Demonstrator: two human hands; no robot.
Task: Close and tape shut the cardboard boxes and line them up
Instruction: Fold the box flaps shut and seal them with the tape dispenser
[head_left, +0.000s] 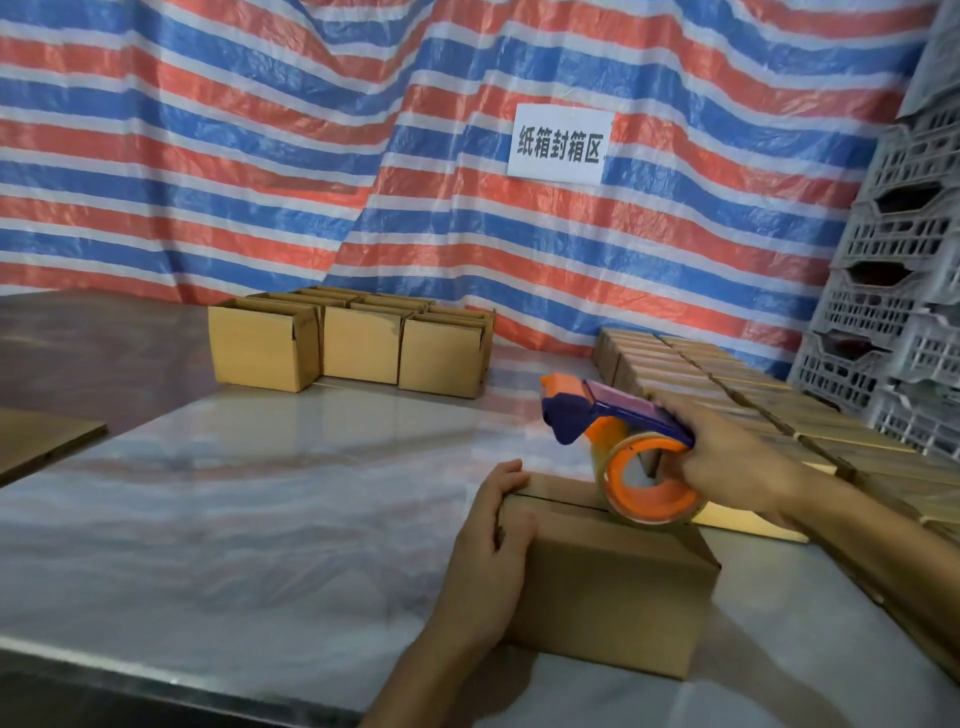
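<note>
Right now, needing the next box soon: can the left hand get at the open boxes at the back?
Probably yes: only bare table lies between the left hand and the open boxes, but it grips the front box and must let go.

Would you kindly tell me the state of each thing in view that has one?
Near box: flaps closed, centre seam showing.
Dispenser: held by right hand, roll at the near box's top seam.
Left hand: gripping the near box's left edge.
Back boxes: tops open.
Right boxes: closed, lined up in rows.
Crates: stacked.
</note>
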